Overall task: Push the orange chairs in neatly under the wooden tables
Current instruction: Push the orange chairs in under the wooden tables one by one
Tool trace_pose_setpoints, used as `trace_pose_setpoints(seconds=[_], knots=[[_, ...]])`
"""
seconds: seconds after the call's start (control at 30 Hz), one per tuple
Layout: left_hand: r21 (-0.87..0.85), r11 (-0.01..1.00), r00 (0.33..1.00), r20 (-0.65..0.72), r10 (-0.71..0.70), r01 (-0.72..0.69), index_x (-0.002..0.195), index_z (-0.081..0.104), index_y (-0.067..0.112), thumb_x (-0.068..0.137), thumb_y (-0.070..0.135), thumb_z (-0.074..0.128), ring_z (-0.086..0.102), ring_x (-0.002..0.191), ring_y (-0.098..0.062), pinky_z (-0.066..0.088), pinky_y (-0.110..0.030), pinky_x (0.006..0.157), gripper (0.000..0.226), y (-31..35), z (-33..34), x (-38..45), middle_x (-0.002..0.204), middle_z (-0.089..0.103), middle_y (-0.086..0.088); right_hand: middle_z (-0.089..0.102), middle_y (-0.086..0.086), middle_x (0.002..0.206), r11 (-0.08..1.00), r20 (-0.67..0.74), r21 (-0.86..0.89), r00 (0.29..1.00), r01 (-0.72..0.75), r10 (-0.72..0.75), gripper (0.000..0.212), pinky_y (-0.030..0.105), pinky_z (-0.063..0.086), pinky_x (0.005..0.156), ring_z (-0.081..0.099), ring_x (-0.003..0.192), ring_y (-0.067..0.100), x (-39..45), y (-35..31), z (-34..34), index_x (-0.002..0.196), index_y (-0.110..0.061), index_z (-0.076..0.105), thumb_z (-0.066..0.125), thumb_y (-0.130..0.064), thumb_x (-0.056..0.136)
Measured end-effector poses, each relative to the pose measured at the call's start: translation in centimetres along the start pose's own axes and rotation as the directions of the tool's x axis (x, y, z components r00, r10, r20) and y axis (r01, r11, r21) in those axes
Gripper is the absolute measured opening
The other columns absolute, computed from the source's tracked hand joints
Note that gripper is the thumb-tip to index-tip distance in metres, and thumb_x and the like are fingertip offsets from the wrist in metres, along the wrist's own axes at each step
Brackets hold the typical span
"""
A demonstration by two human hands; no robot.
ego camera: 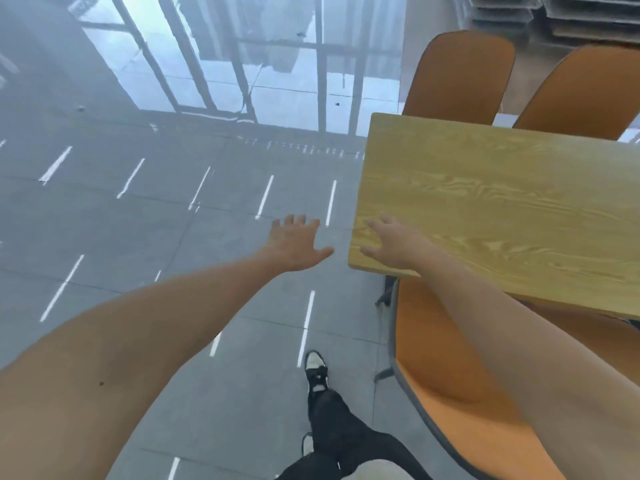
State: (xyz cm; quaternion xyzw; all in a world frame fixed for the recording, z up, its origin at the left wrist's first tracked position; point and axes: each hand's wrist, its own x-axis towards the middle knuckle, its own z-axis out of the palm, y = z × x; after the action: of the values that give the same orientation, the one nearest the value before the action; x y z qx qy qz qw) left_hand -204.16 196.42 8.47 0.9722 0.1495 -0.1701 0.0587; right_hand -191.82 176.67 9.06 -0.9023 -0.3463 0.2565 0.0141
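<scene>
Your near orange chair sits tucked partly beneath the wooden surface, at your right. Two more orange chairs stand along its far edge. Your right hand lies spread at the near corner; your left hand hovers spread over open grey floor.

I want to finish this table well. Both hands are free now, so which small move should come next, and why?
Probably bring the right hand down from over the wooden table corner to the near orange chair and push it further under. Its seat still sticks out toward the person, while the two far chairs stand close to the opposite edge. The left hand is open over the floor.
</scene>
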Motion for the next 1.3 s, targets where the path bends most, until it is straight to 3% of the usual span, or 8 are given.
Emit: trace_pose_setpoints(seconds=[0.17,0.33,0.5,0.63,0.77,0.93,1.1,1.3], knots=[[0.075,0.995,0.997,-0.021,0.069,-0.067,0.155,0.028,0.020,0.091,0.074,0.039,0.022,0.148,-0.033,0.020,-0.054,0.118,0.084,-6.5,-3.5,11.4,0.159,0.029,-0.011,0.008,0.012,0.166,0.993,-0.063,0.107,0.997,-0.046,0.053,0.076,0.053,0.022,0.118,0.018,0.150,0.031,12.0,-1.7,-3.0,0.157,-0.029,0.018,0.047,-0.061,0.094],[0.110,0.984,0.990,-0.007,0.139,-0.137,0.156,0.025,0.019,0.091,0.076,0.036,0.019,0.150,-0.033,0.018,-0.054,0.119,0.087,-11.6,-9.3,23.9,0.160,0.028,-0.011,0.005,0.013,0.166,0.973,-0.027,0.210,0.994,-0.099,0.108,0.079,0.048,0.027,0.115,0.020,0.149,0.034,23.4,-1.3,-7.7,0.157,-0.027,0.016,0.048,-0.061,0.094],[0.059,0.970,0.969,0.086,0.230,-0.235,0.151,0.040,0.024,0.091,0.071,0.043,0.038,0.142,-0.028,0.027,-0.049,0.116,0.076,-13.4,-15.1,35.5,0.153,0.045,-0.008,0.020,0.011,0.163,0.968,0.100,0.182,0.983,-0.173,0.156,0.074,0.047,0.033,0.113,0.027,0.146,0.030,33.1,0.9,-13.8,0.156,-0.024,0.022,0.045,-0.059,0.095],[-0.038,0.952,0.935,0.179,0.306,-0.304,0.148,0.046,0.026,0.092,0.067,0.048,0.042,0.139,-0.022,0.033,-0.045,0.110,0.069,-13.7,-18.6,46.9,0.152,0.048,0.001,0.024,0.004,0.163,0.933,0.197,0.258,0.959,-0.249,0.202,0.074,0.043,0.026,0.118,0.024,0.148,0.024,41.0,3.6,-17.9,0.156,-0.021,0.025,0.050,-0.055,0.095],[-0.052,0.906,0.858,0.302,0.415,-0.420,0.150,0.044,0.027,0.092,0.063,0.054,0.036,0.144,-0.020,0.033,-0.041,0.111,0.069,-12.7,-21.4,58.7,0.156,0.042,0.002,0.022,0.003,0.164,0.875,0.265,0.308,0.917,-0.373,0.297,0.074,0.043,0.026,0.118,0.022,0.149,0.025,48.2,7.2,-21.8,0.157,-0.022,0.024,0.050,-0.055,0.096],[-0.007,0.800,0.730,0.404,0.551,-0.600,0.152,0.040,0.023,0.093,0.062,0.055,0.034,0.145,-0.022,0.030,-0.040,0.113,0.072,-8.8,-25.4,71.3,0.158,0.039,0.000,0.039,0.001,0.155,0.795,0.266,0.360,0.870,-0.489,0.415,0.062,0.044,0.039,0.109,0.040,0.137,0.025,54.0,13.5,-27.7,0.147,-0.025,0.042,0.049,-0.058,0.095],[0.048,0.641,0.596,0.424,0.682,-0.766,0.151,0.042,0.022,0.093,0.064,0.054,0.037,0.143,-0.023,0.031,-0.040,0.114,0.073,-0.3,-30.3,83.9,0.157,0.041,-0.001,0.031,-0.002,0.160,0.623,0.257,0.510,0.796,-0.593,0.548,0.071,0.041,0.031,0.114,0.031,0.145,0.022,57.0,21.8,-33.0,0.152,-0.024,0.035,0.049,-0.061,0.094],[0.024,0.440,0.416,0.375,0.829,-0.898,0.130,0.060,0.018,0.093,0.064,0.054,0.060,0.113,-0.025,0.051,-0.044,0.097,0.060,13.0,-34.3,97.2,0.124,0.064,-0.005,0.030,-0.004,0.161,0.415,0.280,0.609,0.672,-0.676,0.685,0.068,0.042,0.031,0.117,0.031,0.145,0.023,61.1,34.5,-37.0,0.153,-0.025,0.035,0.048,-0.060,0.096]])
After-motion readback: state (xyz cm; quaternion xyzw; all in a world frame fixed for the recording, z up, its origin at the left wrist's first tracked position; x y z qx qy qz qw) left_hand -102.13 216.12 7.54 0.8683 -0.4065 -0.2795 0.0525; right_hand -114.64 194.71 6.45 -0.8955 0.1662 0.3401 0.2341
